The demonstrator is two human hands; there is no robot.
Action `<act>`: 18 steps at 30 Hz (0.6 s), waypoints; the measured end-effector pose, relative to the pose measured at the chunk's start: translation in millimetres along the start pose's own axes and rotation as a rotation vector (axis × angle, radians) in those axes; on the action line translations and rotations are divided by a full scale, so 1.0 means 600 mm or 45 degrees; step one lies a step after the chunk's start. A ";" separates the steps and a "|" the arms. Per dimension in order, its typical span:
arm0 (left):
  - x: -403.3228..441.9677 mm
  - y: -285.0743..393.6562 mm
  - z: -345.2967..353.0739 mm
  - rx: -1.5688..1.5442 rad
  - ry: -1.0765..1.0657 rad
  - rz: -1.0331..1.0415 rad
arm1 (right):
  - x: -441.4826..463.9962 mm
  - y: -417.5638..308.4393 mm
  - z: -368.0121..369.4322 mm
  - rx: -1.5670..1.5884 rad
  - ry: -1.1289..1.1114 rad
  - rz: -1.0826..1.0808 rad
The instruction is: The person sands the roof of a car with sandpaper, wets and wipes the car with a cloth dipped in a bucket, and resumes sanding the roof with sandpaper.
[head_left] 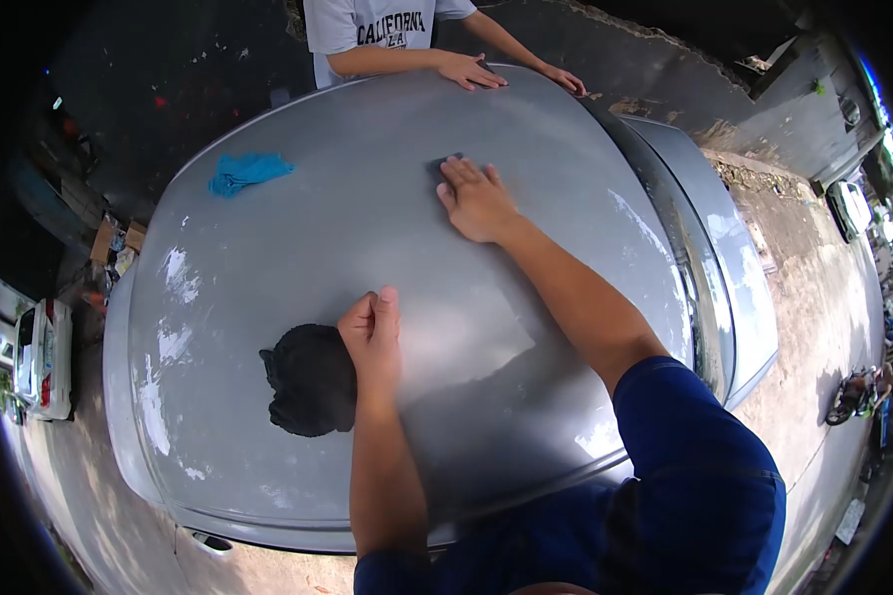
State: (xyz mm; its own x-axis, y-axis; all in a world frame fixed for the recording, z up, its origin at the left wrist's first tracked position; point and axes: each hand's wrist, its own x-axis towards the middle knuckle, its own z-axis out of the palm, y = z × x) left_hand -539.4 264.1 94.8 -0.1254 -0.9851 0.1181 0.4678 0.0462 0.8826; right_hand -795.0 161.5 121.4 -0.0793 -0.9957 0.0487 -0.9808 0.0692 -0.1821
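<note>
My right hand [478,203] presses down on a dark piece of sandpaper [437,171] on the silver car roof [367,228]. Most of the sheet is hidden under the fingers; its dark edge shows to their left. My left hand [374,332] is curled into a loose fist over the roof, thumb pointing away from me, with nothing showing in it. Just left of that fist lies a bunched black cloth [313,382], its edge meeting the hand. A crumpled blue cloth [250,173] rests farther off at the upper left of the roof.
Across the roof stands a person in a white T-shirt [372,25], one hand [471,71] on a dark piece at the far edge, the other hand [566,81] at the roof's rim. A white car [45,357] is at left, a motorcycle [853,395] at right.
</note>
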 end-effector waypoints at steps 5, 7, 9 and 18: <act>0.017 -0.005 -0.009 -0.112 0.082 0.020 | 0.004 0.062 -0.044 -0.117 -0.020 0.085; 0.014 -0.001 0.007 -0.072 0.071 0.013 | 0.014 0.077 -0.051 -0.149 0.038 0.283; 0.011 -0.007 0.007 -0.020 0.037 0.039 | 0.001 0.012 -0.010 -0.082 -0.060 0.074; 0.009 0.002 0.004 -0.028 0.079 0.006 | 0.015 0.093 -0.035 -0.109 0.006 0.357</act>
State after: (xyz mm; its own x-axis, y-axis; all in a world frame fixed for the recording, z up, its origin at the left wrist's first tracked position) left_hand -541.8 259.2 97.4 -0.0692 -0.9932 0.0932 0.4872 0.0479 0.8720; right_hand -853.9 157.4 132.2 -0.3500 -0.9367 0.0127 -0.9320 0.3468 -0.1054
